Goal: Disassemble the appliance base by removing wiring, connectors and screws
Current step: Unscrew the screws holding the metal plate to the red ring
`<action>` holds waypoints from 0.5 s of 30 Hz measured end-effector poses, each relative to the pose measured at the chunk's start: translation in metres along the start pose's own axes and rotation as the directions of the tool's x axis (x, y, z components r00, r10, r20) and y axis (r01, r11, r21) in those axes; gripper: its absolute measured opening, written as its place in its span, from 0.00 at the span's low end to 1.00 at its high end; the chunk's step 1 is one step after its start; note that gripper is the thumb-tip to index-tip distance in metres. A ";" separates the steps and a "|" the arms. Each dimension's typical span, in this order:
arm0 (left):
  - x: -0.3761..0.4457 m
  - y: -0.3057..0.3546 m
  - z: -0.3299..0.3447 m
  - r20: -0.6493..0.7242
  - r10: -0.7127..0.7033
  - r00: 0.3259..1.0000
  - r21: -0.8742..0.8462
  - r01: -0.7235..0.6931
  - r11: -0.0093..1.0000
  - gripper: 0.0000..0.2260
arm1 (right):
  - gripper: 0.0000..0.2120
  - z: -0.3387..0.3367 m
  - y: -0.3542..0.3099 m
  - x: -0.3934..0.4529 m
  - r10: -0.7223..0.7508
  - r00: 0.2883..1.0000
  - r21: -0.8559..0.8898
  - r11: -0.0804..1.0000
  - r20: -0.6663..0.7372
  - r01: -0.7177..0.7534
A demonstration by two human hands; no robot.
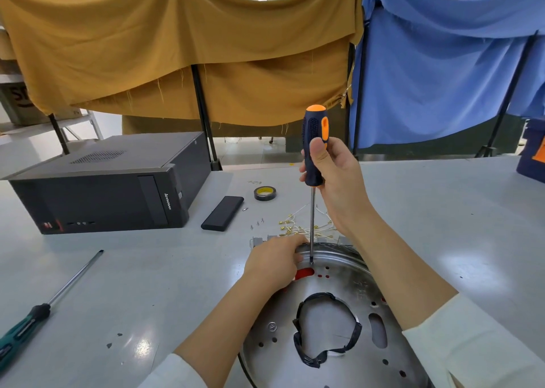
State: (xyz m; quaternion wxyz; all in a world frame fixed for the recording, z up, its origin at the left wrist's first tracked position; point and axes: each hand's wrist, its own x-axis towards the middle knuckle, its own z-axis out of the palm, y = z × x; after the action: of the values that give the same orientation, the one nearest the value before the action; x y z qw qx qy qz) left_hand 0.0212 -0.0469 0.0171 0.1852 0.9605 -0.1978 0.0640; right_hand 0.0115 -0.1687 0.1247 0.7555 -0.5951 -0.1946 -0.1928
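A round metal base [333, 287] lies on a grey table [147, 269], close to the person. The right hand [336, 181] grips an upright screwdriver [314, 151], tip set on the base near its far rim. The left hand [274, 260] curls over that rim, holding it. Loose wires [298, 228] lie just behind

Right hand [333, 178] raised, fingers curled in a grip, left hand [274, 262] lower, seemingly pressing down
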 end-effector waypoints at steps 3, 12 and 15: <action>0.000 0.000 0.000 0.006 -0.001 1.000 0.005 0.001 1.000 0.16 | 0.21 0.003 -0.001 0.000 0.023 0.998 0.073 0.997 0.064 -0.028; 0.000 0.000 0.000 0.010 -0.009 1.000 0.008 0.009 1.000 0.15 | 0.17 0.008 -0.002 -0.002 -0.053 0.999 -0.024 0.998 0.014 0.053; 0.000 -0.001 0.001 0.016 -0.011 1.000 0.007 0.011 1.000 0.15 | 0.14 0.006 -0.002 -0.001 -0.023 0.999 -0.044 0.999 0.042 0.025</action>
State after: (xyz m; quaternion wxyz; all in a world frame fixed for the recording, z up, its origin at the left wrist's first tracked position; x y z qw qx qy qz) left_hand 0.0221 -0.0464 0.0162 0.1805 0.9627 -0.1937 0.0558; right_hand 0.0087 -0.1633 0.1271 0.7355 -0.6134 -0.2130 -0.1937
